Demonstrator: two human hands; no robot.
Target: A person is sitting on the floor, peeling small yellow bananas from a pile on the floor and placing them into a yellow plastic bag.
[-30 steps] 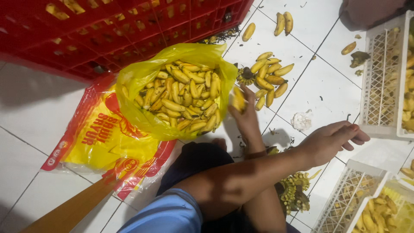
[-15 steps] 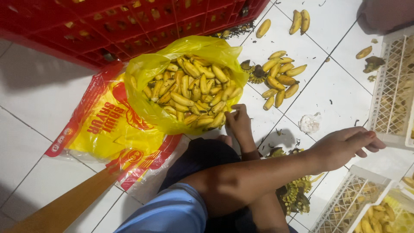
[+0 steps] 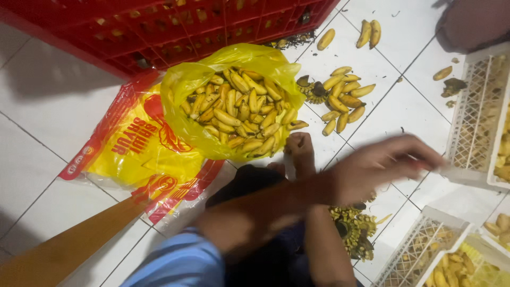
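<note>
looks risky: left hand (image 3: 380, 167) crossing over blurred, grip loose and holding nothing, right hand (image 3: 300, 149) fisted with contents impossible to tell beside the overfull yellow bag (image 3: 186, 122) on the floor, so one nudge could spill small bananas (image 3: 241, 117) everywhere.

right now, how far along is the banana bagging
Done: yellow bag is heaped with small bananas. In hand: right hand fisted at its rim; left hand, blurred, reaches toward the white crate. Left: loose bananas on the tiles.
</note>
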